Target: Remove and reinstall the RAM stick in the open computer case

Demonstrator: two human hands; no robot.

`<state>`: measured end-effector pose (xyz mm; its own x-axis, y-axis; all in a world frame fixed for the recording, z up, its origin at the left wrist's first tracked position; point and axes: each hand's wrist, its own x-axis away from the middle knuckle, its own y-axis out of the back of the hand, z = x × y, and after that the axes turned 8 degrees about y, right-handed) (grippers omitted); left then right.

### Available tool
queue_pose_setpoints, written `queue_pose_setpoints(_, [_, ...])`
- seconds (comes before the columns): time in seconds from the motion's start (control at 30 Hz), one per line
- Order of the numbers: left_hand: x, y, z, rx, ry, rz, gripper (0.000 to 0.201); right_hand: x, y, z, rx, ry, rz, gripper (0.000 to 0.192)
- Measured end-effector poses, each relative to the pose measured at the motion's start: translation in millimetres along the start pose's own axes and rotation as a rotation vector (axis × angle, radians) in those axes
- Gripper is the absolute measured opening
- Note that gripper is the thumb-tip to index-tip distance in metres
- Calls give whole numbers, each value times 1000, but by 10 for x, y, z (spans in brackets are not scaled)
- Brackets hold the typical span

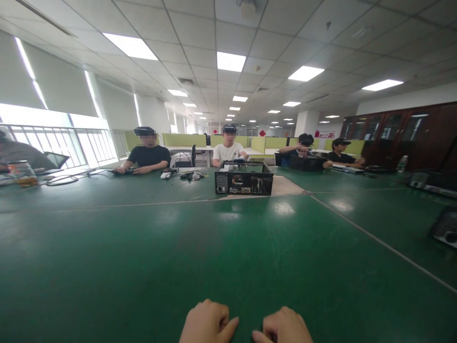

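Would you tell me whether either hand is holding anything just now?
Nothing: the left hand and right hand rest curled on the green table.

Red sign [324, 135] on far pillar (lettering too small); nothing legible.

The table [143, 247] is dark green with thin pale lines across it. The computer case [243, 177] on it is black. One person wears a black shirt [149, 155], another a white shirt [228, 152], and the low walls [183, 139] behind are light green.
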<state>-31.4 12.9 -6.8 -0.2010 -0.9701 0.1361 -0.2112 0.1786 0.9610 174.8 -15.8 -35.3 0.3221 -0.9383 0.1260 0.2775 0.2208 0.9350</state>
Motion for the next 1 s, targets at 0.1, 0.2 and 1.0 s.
queue_pose_setpoints(0.1, [0,-2,-17,-32,-32,18,36,4,13,42,49,2,-44,31])
queue_pose_setpoints(0.2, [4,-3,-5,-39,-39,20,36,3,6,45,61,16,-60,30])
queue_pose_setpoints(1.0, [7,-10,12,-43,-63,-16,39,45,-14,65,66,44,-89,29])
